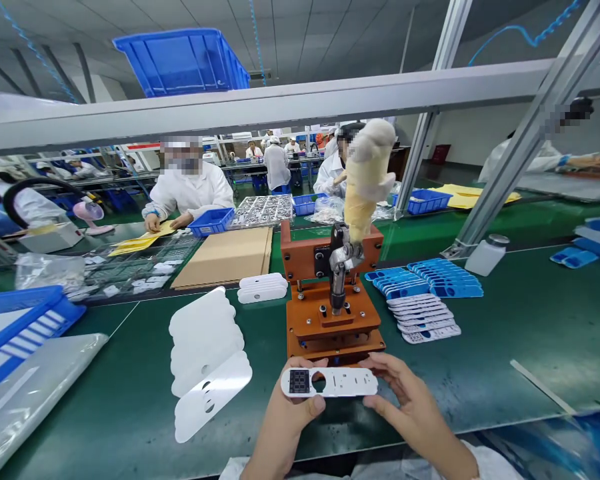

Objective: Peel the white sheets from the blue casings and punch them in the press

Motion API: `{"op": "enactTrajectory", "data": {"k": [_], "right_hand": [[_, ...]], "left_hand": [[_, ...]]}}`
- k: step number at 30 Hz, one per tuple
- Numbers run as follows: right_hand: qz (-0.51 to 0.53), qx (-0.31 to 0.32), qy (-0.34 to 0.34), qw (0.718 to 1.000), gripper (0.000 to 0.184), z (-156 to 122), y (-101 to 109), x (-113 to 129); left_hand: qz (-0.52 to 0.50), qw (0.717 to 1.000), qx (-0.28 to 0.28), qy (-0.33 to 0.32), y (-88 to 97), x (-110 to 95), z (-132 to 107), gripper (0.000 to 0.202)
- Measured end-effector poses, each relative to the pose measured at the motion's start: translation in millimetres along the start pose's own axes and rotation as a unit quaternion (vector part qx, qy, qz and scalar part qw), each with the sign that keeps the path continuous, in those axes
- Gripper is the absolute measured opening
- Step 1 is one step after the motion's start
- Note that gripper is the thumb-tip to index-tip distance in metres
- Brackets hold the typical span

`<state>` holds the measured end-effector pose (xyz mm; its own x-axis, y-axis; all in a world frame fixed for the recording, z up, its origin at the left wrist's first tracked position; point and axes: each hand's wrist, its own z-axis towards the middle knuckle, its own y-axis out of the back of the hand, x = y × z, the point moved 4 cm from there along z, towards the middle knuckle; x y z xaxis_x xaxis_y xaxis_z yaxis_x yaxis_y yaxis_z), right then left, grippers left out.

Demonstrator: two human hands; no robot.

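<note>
A white, round-ended circuit board [347,383] with a dark digit display at its left end and a round hole beside it is held level in front of me. My left hand [293,407] grips the display end, thumb on the near edge. At the other end, my right hand [405,393] pinches the board between thumb and fingers. Just beyond stands an orange-brown press fixture [336,327] with a metal toggle clamp and a padded, wrapped handle [367,177] pointing up.
White panels [207,340] lie fanned at left, near a small white stack [263,288]. Right of the fixture are stacked white boards [423,318], blue pieces [445,277] and a white bottle [487,255]. A metal frame post [525,133] rises at right. Co-workers sit across the line.
</note>
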<state>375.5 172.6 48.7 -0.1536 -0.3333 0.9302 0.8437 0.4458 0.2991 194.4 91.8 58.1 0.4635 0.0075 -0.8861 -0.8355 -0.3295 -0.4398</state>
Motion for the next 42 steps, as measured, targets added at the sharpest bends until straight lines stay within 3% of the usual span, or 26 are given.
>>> {"op": "enactTrajectory", "data": {"k": [4, 7, 10, 13, 17, 20, 26, 28, 30, 35, 37, 39, 42], "right_hand": [[0.074, -0.044, -0.058, 0.995, 0.049, 6.9, 5.7, -2.2], [0.042, -0.073, -0.06, 0.995, 0.046, 16.5, 21.5, -16.5], [-0.015, -0.108, -0.077, 0.991, 0.048, 33.2, 38.4, -36.0], [-0.042, -0.129, -0.086, 0.987, 0.049, 50.0, 42.0, -36.0], [-0.036, -0.126, -0.066, 0.989, 0.043, 60.5, 27.7, -12.0], [-0.017, -0.103, -0.055, 0.993, 0.039, 60.1, 19.9, -2.3], [-0.08, -0.113, -0.054, 0.989, 0.037, 52.9, 26.5, -12.0], [-0.103, -0.1, -0.06, 0.988, 0.037, 52.1, 26.4, -14.7], [-0.113, -0.095, -0.065, 0.987, 0.037, 51.0, 26.8, -15.4], [-0.106, -0.111, -0.062, 0.986, 0.041, 44.0, 37.2, -21.8], [-0.113, -0.116, -0.073, 0.984, 0.044, 40.9, 42.3, -29.7], [-0.118, -0.121, -0.078, 0.983, 0.045, 38.7, 45.0, -35.7], [-0.113, -0.117, -0.082, 0.983, 0.046, 37.1, 44.0, -37.0]], "left_hand": [[0.003, 0.999, -0.018, -0.026, -7.1, 3.7, 4.1, 0.046], [0.025, 0.998, -0.029, -0.042, -0.3, 6.2, 9.0, 0.059], [0.087, 0.987, -0.105, -0.085, 18.6, 1.6, 12.6, 0.07], [0.225, 0.948, -0.192, -0.118, 33.9, -12.7, 10.9, 0.058], [0.399, 0.878, -0.165, -0.208, 30.7, -30.8, 9.4, 0.036], [0.456, 0.835, -0.137, -0.274, 24.7, -30.0, 10.8, 0.04], [0.473, 0.825, -0.144, -0.275, 24.8, -24.3, 17.1, 0.045], [0.511, 0.807, -0.133, -0.264, 31.6, -33.4, 16.2, 0.045], [0.589, 0.767, -0.117, -0.227, 47.0, -46.6, 12.2, 0.046], [0.757, 0.626, -0.179, -0.051, 121.1, -73.4, -16.4, 0.038], [0.78, 0.598, -0.186, 0.003, 145.2, -71.8, -28.1, 0.037], [0.772, 0.606, -0.19, 0.029, 160.3, -66.1, -34.7, 0.037], [0.711, 0.672, -0.204, 0.034, 171.6, -58.8, -35.2, 0.035]]}}
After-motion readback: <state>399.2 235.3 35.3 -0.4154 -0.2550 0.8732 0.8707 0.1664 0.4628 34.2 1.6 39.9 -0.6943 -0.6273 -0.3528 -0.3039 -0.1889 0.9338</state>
